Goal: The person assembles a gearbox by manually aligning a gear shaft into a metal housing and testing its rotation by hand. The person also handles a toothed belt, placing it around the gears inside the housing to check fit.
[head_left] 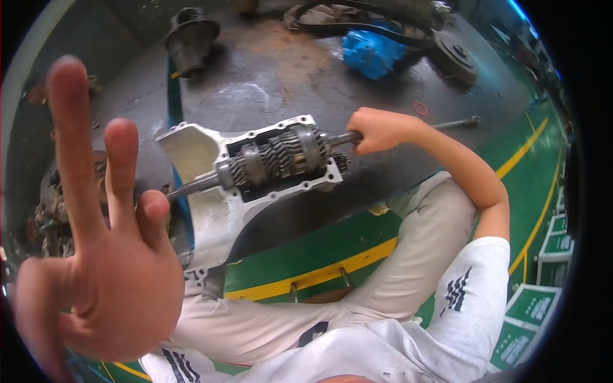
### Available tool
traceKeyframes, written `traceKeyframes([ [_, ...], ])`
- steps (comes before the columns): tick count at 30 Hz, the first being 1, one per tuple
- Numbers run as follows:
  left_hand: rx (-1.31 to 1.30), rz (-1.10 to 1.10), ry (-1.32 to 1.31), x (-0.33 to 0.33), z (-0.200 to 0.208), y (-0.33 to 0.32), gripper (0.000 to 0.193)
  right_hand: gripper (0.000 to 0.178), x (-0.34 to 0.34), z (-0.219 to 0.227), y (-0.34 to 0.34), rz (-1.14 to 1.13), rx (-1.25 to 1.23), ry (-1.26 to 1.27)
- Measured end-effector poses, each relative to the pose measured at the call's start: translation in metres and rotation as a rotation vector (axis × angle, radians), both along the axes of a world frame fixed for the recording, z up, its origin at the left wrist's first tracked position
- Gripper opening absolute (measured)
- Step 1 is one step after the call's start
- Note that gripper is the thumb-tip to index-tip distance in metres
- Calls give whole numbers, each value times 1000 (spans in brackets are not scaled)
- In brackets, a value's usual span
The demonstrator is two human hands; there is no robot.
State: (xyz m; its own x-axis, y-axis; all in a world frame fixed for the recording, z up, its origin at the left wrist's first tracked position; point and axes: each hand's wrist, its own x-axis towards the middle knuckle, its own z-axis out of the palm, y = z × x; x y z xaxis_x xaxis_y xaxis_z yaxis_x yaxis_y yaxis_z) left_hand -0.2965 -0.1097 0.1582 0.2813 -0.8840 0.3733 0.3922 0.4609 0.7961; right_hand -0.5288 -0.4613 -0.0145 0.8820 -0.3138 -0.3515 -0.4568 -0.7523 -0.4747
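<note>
My left hand is raised close to the camera, palm in view, fingers spread and holding nothing. On the dark bench in front of me lies an open silver gearbox housing, with a bolt-holed flange around its cavity. A transmission shaft carrying several gears lies lengthwise in it. My right hand is closed around the right end of this shaft, just outside the housing. The shaft's splined left end sticks out over the bell-shaped side, toward my left hand, which partly hides that area.
A dark flanged metal part stands at the back left. At the back right are a blue part, a black belt and a round disc. A red ring and a metal rod lie near my right forearm. Green-white boxes stand at right.
</note>
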Motion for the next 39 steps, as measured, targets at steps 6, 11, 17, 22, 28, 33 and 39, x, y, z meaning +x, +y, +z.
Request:
traceKeyframes([
  [6, 205, -99, 19, -7, 16, -31, 26, 28, 1, 6, 1, -12, 26, 28],
  [11, 235, -156, 40, 1, 5, -39, 28, 27, 3, 2, 1, -25, 35, 27],
  [17, 234, -187, 24, 3, 0, -49, 39, 27, 1, -2, 0, -22, 31, 19],
  [22, 212, -192, -17, 7, -6, -52, 51, 22, 1, -1, 2, -15, -1, -2],
  [28, 122, -21, -373, 23, -24, -67, 67, 23, 0, -2, 4, -20, -40, 10],
  [33, 127, 181, -1173, 57, -58, -108, 51, 20, -2, -4, 9, -20, -124, -38],
  [39, 484, 203, -1680, 96, -93, -102, 51, 42, 0, -2, 8, -74, -122, 6],
])
